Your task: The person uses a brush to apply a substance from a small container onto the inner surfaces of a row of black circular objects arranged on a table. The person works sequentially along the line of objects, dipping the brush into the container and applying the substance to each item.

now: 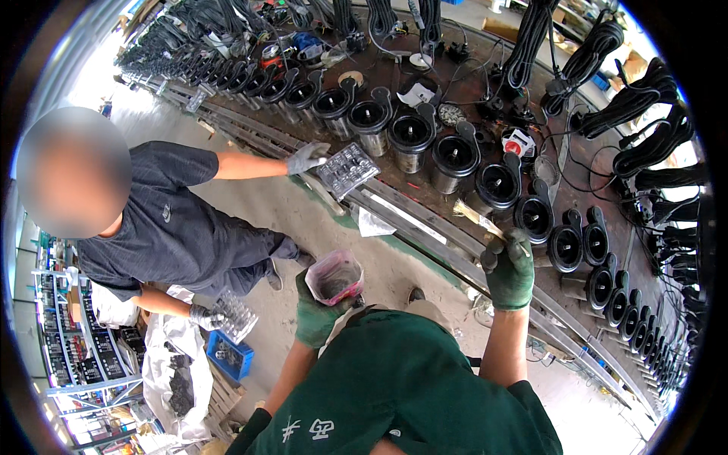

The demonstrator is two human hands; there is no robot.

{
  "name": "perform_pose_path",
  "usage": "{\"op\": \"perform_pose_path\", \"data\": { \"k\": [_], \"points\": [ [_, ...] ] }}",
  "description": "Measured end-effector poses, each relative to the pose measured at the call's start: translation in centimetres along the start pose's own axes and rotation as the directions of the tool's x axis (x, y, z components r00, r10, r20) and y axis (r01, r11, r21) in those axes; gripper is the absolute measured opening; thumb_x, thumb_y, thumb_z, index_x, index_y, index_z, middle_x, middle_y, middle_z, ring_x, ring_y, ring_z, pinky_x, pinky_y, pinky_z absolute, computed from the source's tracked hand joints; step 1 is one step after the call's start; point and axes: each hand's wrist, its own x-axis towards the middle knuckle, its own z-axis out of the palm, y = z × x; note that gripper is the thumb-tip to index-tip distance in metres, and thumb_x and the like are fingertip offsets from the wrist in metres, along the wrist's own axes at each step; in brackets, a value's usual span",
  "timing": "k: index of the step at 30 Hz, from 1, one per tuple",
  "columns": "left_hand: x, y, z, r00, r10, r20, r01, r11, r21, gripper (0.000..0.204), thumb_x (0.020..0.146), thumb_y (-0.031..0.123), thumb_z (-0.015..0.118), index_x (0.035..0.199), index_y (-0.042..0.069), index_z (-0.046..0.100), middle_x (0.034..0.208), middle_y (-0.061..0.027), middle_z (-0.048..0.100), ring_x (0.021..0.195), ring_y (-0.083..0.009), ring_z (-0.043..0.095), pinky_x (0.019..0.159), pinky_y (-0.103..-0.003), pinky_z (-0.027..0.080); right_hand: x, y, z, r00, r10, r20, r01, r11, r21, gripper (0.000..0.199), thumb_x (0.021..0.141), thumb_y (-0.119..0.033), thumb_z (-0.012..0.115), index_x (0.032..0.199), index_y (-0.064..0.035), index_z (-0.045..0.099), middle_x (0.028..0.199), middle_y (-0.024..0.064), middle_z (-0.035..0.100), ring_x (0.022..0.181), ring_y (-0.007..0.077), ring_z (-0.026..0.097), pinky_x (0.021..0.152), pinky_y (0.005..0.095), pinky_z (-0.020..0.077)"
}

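Observation:
My left hand (315, 315), in a green glove, holds a small clear plastic cup (334, 277) with dark contents, low in front of my chest. In its own green glove, my right hand (509, 269) grips a paintbrush (479, 220) whose bristle end points up-left, just before a row of black round motor housings (498, 185) on the long workbench (425, 220). The brush tip is close to the bench edge, apart from the housings.
A co-worker in a dark shirt stands at left, one gloved hand (305, 158) holding a clear parts tray (347, 170) at the bench, the other a second tray (231, 316). Coiled black cables (641, 98) hang behind. A blue crate (227, 356) sits on the floor.

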Motion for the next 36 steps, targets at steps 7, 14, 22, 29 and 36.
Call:
{"op": "perform_pose_path", "data": {
  "k": [7,14,22,29,36],
  "points": [
    [2.5,-1.3,2.5,0.995,0.082,0.055,-0.089,0.988,0.128,0.088,0.068,0.004,0.092,0.135,0.007,0.035,0.133,-0.0122,0.053,0.121,-0.0246,0.059,0.100,-0.039,0.054,-0.3,-1.4,0.7,1.000,0.023,0.000,-0.023,0.999,0.031,0.032,0.093,-0.018,0.072,0.122,-0.0080,0.064,0.095,0.0093,0.065,0.074,0.0190,0.059,0.062,0.0298,0.0472],
    [9.7,-0.6,3.3,0.992,0.031,0.124,-0.049,0.989,0.142,0.094,0.065,0.009,0.095,0.138,0.007,0.034,0.135,-0.0097,0.049,0.123,-0.0209,0.054,0.103,-0.037,0.050,2.0,0.5,5.3,0.998,-0.048,-0.047,0.032,0.955,-0.296,0.040,0.088,-0.028,0.076,0.114,-0.0020,0.059,0.083,0.0110,0.062,0.061,0.0202,0.060,0.052,0.0301,0.0483],
    [23.9,-2.1,1.2,0.832,0.386,0.398,-0.434,0.900,0.034,0.093,0.065,0.010,0.096,0.138,0.007,0.038,0.140,-0.0131,0.050,0.125,-0.0248,0.055,0.105,-0.039,0.050,8.0,4.9,17.0,0.988,0.025,-0.153,-0.148,0.450,-0.881,0.020,0.091,-0.002,0.066,0.110,0.0036,0.064,0.087,0.0118,0.073,0.073,0.0149,0.071,0.065,0.0267,0.0563],
    [33.7,-0.4,-4.7,0.744,0.400,0.536,-0.421,0.903,-0.089,0.084,0.069,0.005,0.090,0.139,0.011,0.045,0.142,-0.0147,0.053,0.128,-0.0289,0.056,0.107,-0.041,0.049,16.3,14.1,22.6,0.993,-0.070,-0.090,-0.088,0.041,-0.995,0.022,0.086,-0.005,0.073,0.108,-0.0025,0.069,0.089,0.0147,0.073,0.080,0.0240,0.074,0.073,0.0332,0.0555],
    [38.7,1.0,-8.5,0.675,0.430,0.600,-0.442,0.886,-0.138,0.084,0.070,-0.001,0.088,0.139,0.016,0.043,0.146,-0.0178,0.049,0.131,-0.0310,0.055,0.107,-0.041,0.050,20.3,18.2,24.2,0.986,-0.045,-0.160,-0.157,0.067,-0.985,0.023,0.084,-0.004,0.074,0.107,-0.0034,0.070,0.093,0.0143,0.074,0.081,0.0229,0.073,0.072,0.0315,0.0547]
  ]
}}
